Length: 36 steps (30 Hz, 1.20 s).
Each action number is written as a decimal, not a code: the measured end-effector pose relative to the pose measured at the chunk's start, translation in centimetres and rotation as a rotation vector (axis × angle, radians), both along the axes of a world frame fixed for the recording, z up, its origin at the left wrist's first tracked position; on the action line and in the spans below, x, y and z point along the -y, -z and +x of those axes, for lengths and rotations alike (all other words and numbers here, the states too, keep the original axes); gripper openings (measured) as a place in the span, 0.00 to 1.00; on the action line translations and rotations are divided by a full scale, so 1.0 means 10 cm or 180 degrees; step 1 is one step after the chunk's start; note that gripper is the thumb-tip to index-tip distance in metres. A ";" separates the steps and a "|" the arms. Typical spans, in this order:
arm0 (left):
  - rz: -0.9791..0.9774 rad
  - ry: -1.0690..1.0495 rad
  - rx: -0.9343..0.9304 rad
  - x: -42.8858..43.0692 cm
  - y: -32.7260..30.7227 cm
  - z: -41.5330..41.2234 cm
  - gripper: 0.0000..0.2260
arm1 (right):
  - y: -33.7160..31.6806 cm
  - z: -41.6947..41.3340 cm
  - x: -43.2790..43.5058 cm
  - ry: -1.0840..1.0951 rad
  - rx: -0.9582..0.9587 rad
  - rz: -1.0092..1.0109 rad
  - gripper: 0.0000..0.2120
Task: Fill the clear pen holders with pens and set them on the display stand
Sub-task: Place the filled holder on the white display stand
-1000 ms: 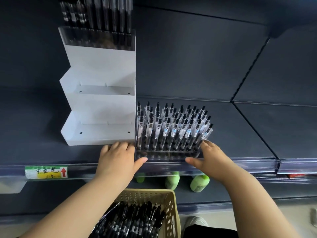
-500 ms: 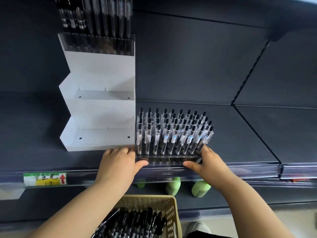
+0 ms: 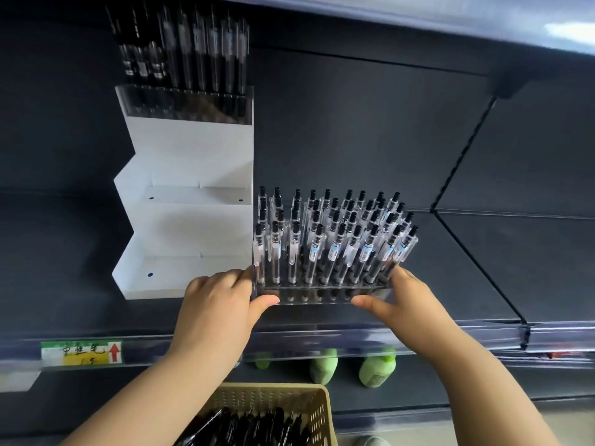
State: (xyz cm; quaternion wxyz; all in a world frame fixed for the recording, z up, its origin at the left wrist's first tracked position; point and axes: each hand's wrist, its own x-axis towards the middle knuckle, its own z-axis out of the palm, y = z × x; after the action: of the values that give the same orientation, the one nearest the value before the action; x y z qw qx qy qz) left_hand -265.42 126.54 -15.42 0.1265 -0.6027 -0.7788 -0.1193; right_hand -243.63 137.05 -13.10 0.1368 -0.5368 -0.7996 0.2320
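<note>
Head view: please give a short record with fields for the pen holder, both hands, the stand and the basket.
pen holder: clear, full of upright pens, just right of the stand, not on it
left hand: grips the holder's left end
right hand: grips its right end
stand: white, stepped; top step carries a second holder, filled
basket: below the hands, holds black pens
</note>
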 end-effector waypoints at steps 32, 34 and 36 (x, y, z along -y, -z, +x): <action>0.0055 -0.0569 0.0623 0.16 -1.07 -1.55 0.20 | -0.87 -1.69 -0.11 -0.0669 -0.0352 0.0692 0.28; -0.0015 -0.0581 0.0513 0.10 -1.08 -1.67 0.21 | -0.86 -1.80 -0.16 -0.0717 -0.0356 0.0641 0.28; 0.0005 -0.0595 0.0557 0.05 -1.06 -1.78 0.20 | -0.83 -1.90 -0.21 -0.0721 -0.0350 0.0610 0.28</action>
State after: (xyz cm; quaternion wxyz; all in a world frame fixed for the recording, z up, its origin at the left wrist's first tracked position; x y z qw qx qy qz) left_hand -283.17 126.01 -4.80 0.0690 -0.5146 -0.8396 -0.1597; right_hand -262.60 139.19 -4.77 0.2040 -0.4142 -0.8647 0.1977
